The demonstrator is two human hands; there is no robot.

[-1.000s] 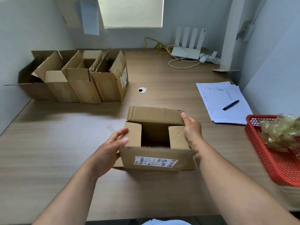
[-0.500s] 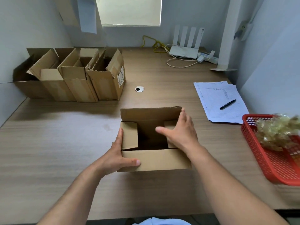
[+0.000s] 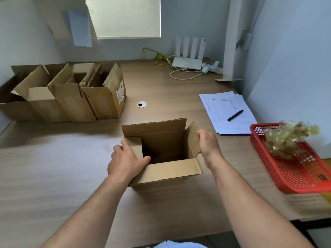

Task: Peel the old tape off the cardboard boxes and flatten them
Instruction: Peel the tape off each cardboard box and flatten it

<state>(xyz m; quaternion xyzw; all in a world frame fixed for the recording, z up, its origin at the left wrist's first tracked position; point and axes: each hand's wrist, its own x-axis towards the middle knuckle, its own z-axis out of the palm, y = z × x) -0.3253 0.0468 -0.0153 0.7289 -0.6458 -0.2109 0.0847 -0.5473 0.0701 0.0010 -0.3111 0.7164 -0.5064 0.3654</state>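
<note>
An open brown cardboard box (image 3: 168,169) stands on the wooden desk in front of me, its top flaps up and its inside dark and empty. My left hand (image 3: 125,160) holds the left flap, thumb over its inner edge. My right hand (image 3: 208,145) grips the right flap and holds it pulled outward. Several more open cardboard boxes (image 3: 71,93) stand in a row at the far left against the wall. A wad of peeled yellowish tape (image 3: 288,138) lies in the red basket (image 3: 295,178) at the right.
Lined papers (image 3: 225,111) with a black pen (image 3: 235,115) lie right of the box. A white router (image 3: 188,61) with cables sits at the back. A round cable hole (image 3: 142,104) is in the desk. Walls close in on the left and right.
The box's top flaps have been opened up. My right hand moved from inside the opening to the right flap and pulled it outward; my left hand shifted onto the left flap.
</note>
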